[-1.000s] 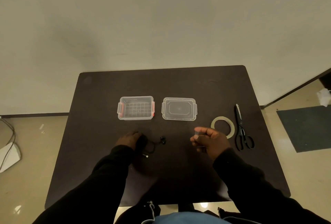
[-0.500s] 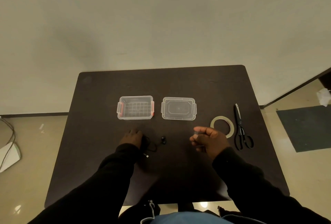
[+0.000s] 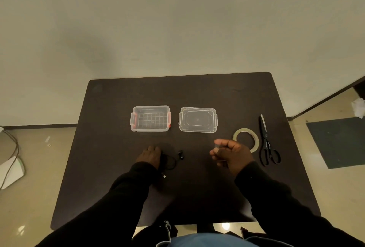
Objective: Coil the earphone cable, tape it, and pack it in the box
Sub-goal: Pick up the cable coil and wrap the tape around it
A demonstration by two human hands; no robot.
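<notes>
Black cable [image 3: 167, 162], thin and springy, lay loosely coiled near the table's [image 3: 110, 108] front edge, pressed under the left hand [image 3: 150, 156]. The right hand [image 3: 231, 157] pinched a clear tape strip [image 3: 217, 145]. Letting go could unwind the loops; tape might fold onto itself. The ribbed plastic box [image 3: 151, 118] waited open.

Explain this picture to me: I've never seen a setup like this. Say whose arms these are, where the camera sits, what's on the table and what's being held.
There is no machine: a person wears the camera on their head, looking down at their own arms. On the dark table lie an open clear box, its lid, a tape roll and scissors. The left hand rests on the coiled black earphone cable; its earbuds lie beside it. The right hand is raised with curled fingers, seemingly pinching a small clear piece, possibly tape.
</notes>
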